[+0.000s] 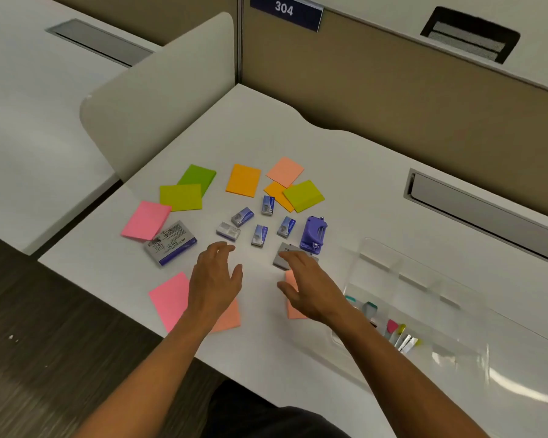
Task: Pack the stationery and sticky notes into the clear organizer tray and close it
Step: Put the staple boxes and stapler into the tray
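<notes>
Hands over a white desk full of sticky notes.

Left hand and right hand float with fingers spread, holding nothing. Clear organizer tray lies open just right of the right hand; small staple boxes sit beyond it.

Top of the frame, a dark blue sign on the partition wall reads "304" in white. Lower left of the centre, the grey and blue box on the desk carries printed lettering that looks like "Faber-Castell", though it is too small to be sure. Just under the right hand's fingertips, a grey box shows the letters "CO", the remainder covered. The print on the small blue boxes is unreadable.
</notes>
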Action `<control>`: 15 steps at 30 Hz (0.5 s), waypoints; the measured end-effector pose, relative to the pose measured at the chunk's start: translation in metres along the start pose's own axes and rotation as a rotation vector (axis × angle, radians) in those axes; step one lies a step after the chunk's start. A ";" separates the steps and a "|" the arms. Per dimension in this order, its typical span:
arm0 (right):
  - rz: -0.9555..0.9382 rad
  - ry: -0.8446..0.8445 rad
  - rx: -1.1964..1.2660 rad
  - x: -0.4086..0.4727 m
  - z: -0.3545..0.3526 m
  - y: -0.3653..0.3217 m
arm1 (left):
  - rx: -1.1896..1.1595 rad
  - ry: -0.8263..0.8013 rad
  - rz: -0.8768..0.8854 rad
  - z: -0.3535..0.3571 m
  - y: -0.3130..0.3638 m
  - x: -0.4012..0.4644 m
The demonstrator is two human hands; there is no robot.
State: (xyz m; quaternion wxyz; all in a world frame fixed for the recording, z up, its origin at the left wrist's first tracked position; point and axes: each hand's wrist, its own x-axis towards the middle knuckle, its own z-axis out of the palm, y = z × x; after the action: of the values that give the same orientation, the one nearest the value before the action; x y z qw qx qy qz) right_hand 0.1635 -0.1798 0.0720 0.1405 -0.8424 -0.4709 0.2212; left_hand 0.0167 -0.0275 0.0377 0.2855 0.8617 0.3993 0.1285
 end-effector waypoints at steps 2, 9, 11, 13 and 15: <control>0.020 -0.010 0.012 0.009 0.002 -0.004 | 0.018 -0.012 0.012 -0.001 -0.002 0.014; 0.070 -0.021 0.070 0.031 0.005 -0.015 | 0.068 -0.033 0.032 0.008 -0.006 0.053; 0.082 -0.031 0.073 0.036 0.004 -0.015 | 0.066 -0.042 0.018 0.012 -0.008 0.061; 0.087 -0.050 0.054 0.042 0.004 -0.016 | 0.071 -0.059 0.012 0.016 -0.011 0.068; 0.095 -0.059 0.035 0.049 0.004 -0.016 | 0.091 -0.080 0.004 0.020 -0.014 0.075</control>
State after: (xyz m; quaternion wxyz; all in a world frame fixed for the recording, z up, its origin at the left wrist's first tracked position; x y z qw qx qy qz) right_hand 0.1720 -0.1298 0.0636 0.1310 -0.8542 -0.4305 0.2604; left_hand 0.0658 0.0287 0.0130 0.2615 0.8791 0.3911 0.0762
